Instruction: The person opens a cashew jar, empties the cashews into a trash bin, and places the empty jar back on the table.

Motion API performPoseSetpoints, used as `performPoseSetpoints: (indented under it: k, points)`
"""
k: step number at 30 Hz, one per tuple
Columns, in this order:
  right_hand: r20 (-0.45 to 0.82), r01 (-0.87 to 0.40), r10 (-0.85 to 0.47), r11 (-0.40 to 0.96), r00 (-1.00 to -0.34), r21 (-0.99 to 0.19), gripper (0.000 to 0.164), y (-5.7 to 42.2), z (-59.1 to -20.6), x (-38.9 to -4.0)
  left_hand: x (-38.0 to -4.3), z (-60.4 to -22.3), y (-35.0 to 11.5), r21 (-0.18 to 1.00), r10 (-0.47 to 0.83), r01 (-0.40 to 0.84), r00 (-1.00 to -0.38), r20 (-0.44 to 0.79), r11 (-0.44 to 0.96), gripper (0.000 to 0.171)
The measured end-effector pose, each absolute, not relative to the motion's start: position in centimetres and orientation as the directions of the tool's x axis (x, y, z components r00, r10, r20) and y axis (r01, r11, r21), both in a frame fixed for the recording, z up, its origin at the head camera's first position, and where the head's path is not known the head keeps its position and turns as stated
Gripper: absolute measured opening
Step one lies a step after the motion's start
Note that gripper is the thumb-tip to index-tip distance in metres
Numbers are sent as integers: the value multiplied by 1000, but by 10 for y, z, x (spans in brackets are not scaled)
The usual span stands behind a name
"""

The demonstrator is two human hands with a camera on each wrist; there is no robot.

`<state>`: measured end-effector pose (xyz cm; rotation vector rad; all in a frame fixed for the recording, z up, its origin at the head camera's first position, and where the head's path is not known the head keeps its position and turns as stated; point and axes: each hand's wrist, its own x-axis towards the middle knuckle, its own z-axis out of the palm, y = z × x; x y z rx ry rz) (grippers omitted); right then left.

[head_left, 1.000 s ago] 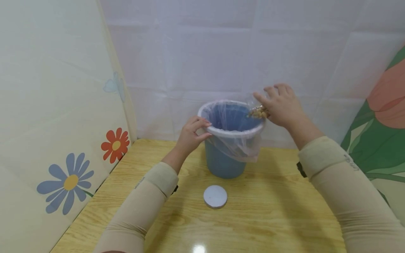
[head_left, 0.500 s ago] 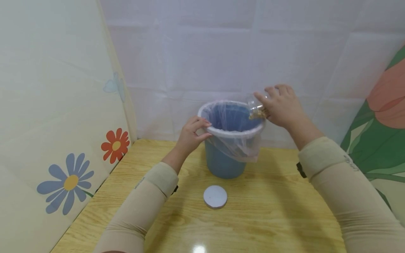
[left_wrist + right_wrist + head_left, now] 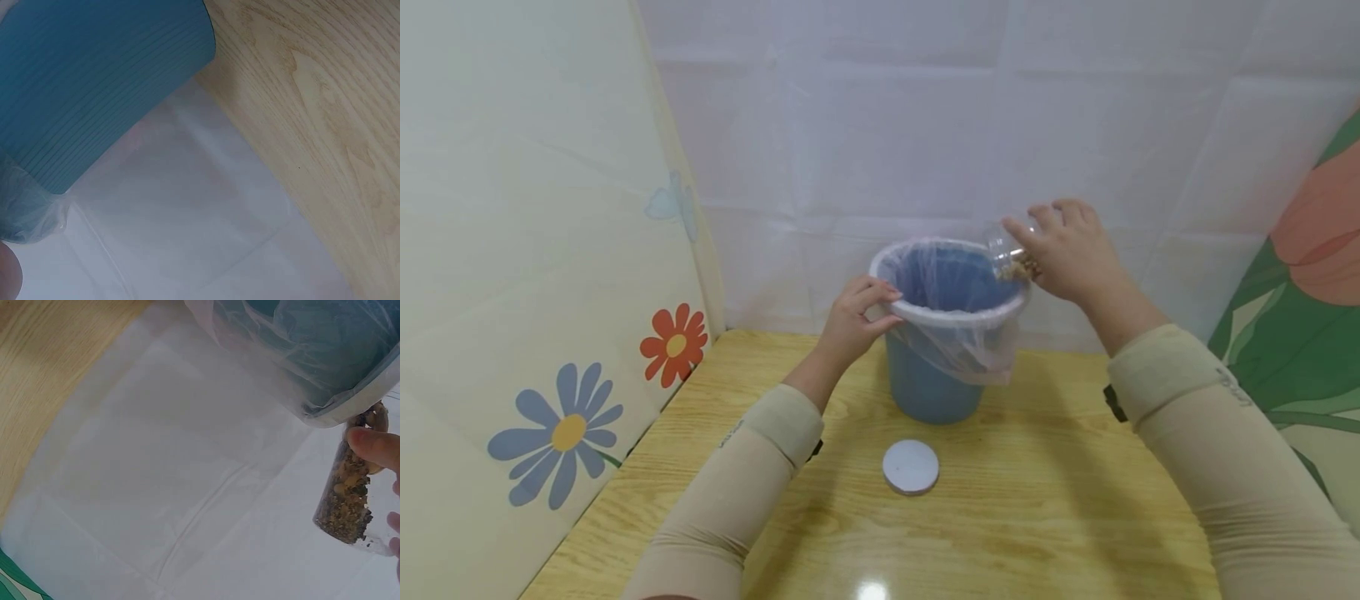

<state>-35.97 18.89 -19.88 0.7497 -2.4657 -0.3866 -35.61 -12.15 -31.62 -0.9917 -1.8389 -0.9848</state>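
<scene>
A blue trash bin (image 3: 932, 396) with a white rim (image 3: 958, 317) stands on the table, lined with a thin pinkish plastic bag (image 3: 973, 358). My left hand (image 3: 852, 315) pinches the rim at the left, thumb outside. In the left wrist view only a fingertip (image 3: 9, 272) shows beside the ribbed bin wall. At the right of the rim, my right hand (image 3: 1071, 254) holds a clear jar (image 3: 344, 487), tilted with its mouth end over the bin. Brown and yellowish crumbly bits, like dried food pieces, lie along the jar's lower side. The bin's bottom is hidden.
A round white disc (image 3: 911, 467), like a lid, lies in front of the bin on the wood-grain table (image 3: 1037, 517). A white sheet (image 3: 887, 150) hangs behind, close to the bin. A flower-printed panel (image 3: 572, 250) borders the left side.
The jar has turned slightly in my right hand, and the bits have shifted inside it, away from its mouth end. My left hand and the bin have not moved.
</scene>
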Motion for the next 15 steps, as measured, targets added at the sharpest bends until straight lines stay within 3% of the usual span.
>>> performPoseSetpoints:
  k: [15]
  points:
    - [415, -414, -614, 775, -671, 477, 88, 190, -200, -359, -356, -316, -121, 239, 275, 879, -371, 887, 413, 29]
